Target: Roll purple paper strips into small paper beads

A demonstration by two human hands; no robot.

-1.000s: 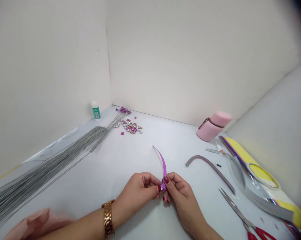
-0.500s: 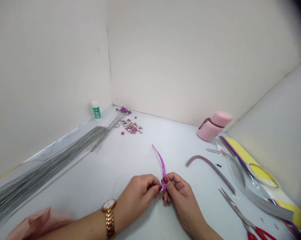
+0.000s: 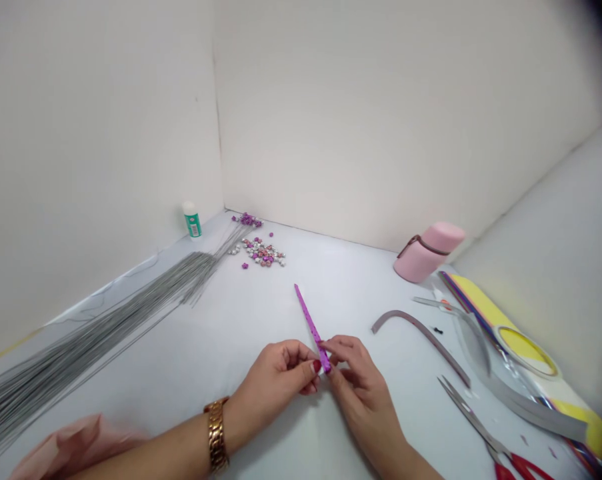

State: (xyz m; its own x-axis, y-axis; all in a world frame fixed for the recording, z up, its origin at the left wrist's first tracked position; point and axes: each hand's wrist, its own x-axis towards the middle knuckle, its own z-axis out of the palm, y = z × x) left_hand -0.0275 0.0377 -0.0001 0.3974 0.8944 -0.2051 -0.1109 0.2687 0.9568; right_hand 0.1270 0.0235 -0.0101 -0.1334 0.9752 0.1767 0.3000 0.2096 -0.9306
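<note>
A narrow purple paper strip (image 3: 308,321) with dark specks points up and to the left from between my hands. Its near end, which looks folded, is pinched by the thumb and fingers of my left hand (image 3: 285,373). From the other side my right hand (image 3: 363,383) grips the same end, thumb below and fingertips on the strip. The exact shape of the fold is partly hidden by my fingers. Beyond the strip lies a pile of small folded paper stars (image 3: 263,253) in purple, silver and pink.
Grey wires (image 3: 111,323) run along the left, ending near more purple stars (image 3: 248,219). A glue stick (image 3: 193,222) stands by the wall. To the right are a pink bottle (image 3: 421,257), a loose grey-mauve strip (image 3: 425,333), red-handled scissors (image 3: 473,417), yellow paper (image 3: 475,297) and a tape roll (image 3: 528,351).
The strip has gone from curved to straighter, and its far tip has swung left. My right fingers have shifted onto the strip's upper side. My left wrist turned briefly, then turned back.
</note>
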